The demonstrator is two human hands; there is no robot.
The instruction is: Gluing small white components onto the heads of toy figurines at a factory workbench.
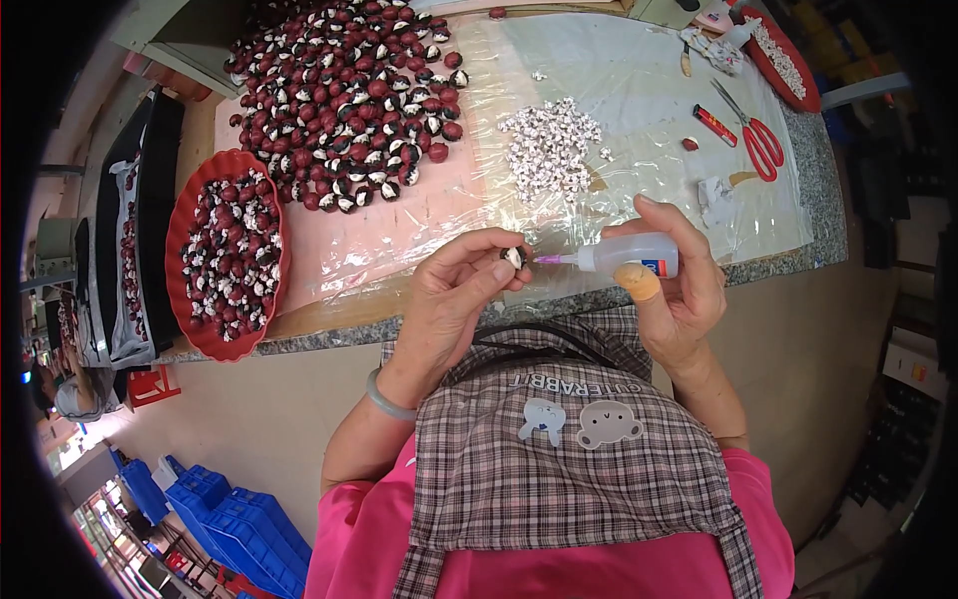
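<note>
Just above the table's near edge, my left hand (454,285) pinches a small round black-and-white piece (513,258) between thumb and fingertips. My right hand (689,295) is wrapped round a clear squeeze bottle (627,254) held on its side. The bottle's thin purple-pink nozzle (554,260) points left, its tip at or very close to the piece. A tan cover sits on my right thumb. Beyond my hands lies a heap of small white pieces (549,150) on clear plastic sheeting. A large pile of dark red, black and white balls (349,110) spreads at the far left.
A red scalloped tray (178,270) of red and white pieces stands at the left edge. At the right lie red-handled scissors (762,150), a red tube (715,126) and crumpled tissue (715,200). A red dish (810,98) with white pieces sits far right. Blue crates (249,534) stand lower left.
</note>
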